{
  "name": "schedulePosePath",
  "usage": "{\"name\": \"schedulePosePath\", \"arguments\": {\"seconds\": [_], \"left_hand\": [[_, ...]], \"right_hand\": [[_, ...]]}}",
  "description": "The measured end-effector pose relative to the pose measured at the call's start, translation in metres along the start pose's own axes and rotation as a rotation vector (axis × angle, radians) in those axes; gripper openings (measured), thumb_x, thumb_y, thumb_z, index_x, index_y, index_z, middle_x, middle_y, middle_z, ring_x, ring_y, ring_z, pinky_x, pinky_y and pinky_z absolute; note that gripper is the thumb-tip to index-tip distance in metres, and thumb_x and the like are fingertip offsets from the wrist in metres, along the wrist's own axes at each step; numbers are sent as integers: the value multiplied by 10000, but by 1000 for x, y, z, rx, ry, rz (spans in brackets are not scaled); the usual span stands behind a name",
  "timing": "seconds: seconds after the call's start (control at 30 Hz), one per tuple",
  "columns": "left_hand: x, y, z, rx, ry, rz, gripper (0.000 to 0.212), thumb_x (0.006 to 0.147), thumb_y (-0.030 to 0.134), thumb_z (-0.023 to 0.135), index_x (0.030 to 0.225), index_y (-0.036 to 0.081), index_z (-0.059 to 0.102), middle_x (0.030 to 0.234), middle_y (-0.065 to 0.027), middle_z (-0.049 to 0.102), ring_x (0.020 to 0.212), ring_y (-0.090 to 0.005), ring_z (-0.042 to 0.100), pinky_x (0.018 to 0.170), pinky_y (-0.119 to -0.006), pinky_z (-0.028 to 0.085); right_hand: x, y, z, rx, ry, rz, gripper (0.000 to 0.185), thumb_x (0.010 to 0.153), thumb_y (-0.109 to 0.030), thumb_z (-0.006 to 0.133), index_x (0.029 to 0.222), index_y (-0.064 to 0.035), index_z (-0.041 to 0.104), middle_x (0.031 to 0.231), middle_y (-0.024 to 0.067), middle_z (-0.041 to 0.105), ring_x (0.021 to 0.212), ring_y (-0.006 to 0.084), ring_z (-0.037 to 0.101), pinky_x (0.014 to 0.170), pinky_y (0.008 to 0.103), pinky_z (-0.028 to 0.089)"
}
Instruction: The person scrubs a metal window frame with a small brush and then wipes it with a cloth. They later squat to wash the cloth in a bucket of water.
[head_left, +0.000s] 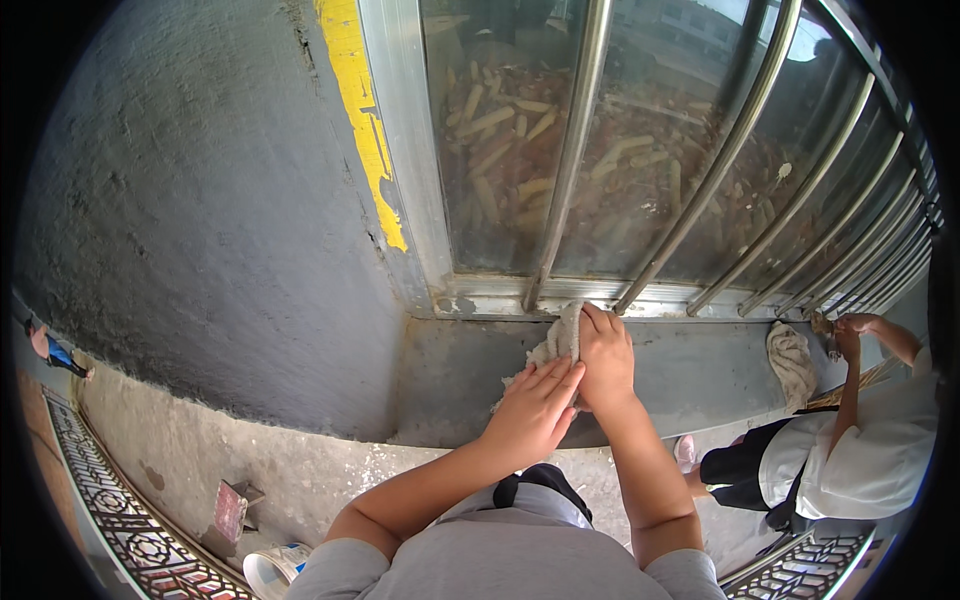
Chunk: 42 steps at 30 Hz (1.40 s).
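Observation:
A damp-looking, light grey cloth (559, 337) is bunched on the grey window sill (675, 367), its top edge against the metal window frame between two bars. My right hand (606, 356) grips the cloth near the frame, fingers bent over it. My left hand (536, 405) lies over the cloth's lower part with its fingers extended, the fingertips beside my right hand; whether it grips the cloth is hidden. Behind the steel bars (574, 150) are glass panes (502, 150), with what look like corn cobs behind them.
At the right, a co-worker (847, 450) stands at the sill, both hands near the bars, beside another cloth (791, 364). A rough wall (225, 225) rises on the left. Behind me are a small stool (231, 510), a white bucket (274, 571) and a railing (135, 525). Another person (56, 352) is far left.

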<state>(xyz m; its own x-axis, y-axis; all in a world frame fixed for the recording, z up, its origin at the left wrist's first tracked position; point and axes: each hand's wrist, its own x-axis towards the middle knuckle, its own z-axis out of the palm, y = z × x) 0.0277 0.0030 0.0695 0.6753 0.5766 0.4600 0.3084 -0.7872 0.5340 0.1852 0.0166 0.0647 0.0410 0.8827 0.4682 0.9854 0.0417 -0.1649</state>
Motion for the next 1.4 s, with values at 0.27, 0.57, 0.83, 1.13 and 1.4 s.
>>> {"name": "schedulePosePath", "arguments": {"seconds": [0.27,0.57,0.83,1.13,1.4], "left_hand": [[-4,-12,1,68,-8,-108,723,763,119,670,1370,-69,327,1365,-312,377,1236,-444,415,1031,-461,354],[1,5,8,101,36,-24,612,785,146,647,1322,-45,425,1368,-256,413,1201,-401,466,990,-477,385],[15,22,25,123,12,87,481,832,160,604,1253,-45,493,1361,-211,443,1185,-326,494,987,-490,379],[17,20,34,151,39,-100,602,794,158,648,1308,-66,429,1373,-239,422,1179,-377,499,985,-509,395],[0,21,28,120,70,-298,656,786,143,653,1332,-92,377,1389,-296,366,1225,-422,440,1018,-433,380]], "right_hand": [[39,0,37,58,-200,-38,312,733,-86,606,1028,-42,515,1096,119,574,1068,274,558,882,372,475],[26,18,18,671,-327,-150,252,731,-129,612,951,-6,601,994,165,632,960,349,595,816,392,487],[-2,37,-6,386,163,69,325,775,-58,553,1086,10,618,1164,170,595,1082,346,552,959,391,433],[23,35,15,51,155,62,344,797,-72,533,1139,-42,566,1194,81,540,1060,283,543,885,375,465],[42,6,25,-33,15,-181,373,813,-142,524,1177,-64,540,1236,43,502,1075,209,531,879,339,468]]}}
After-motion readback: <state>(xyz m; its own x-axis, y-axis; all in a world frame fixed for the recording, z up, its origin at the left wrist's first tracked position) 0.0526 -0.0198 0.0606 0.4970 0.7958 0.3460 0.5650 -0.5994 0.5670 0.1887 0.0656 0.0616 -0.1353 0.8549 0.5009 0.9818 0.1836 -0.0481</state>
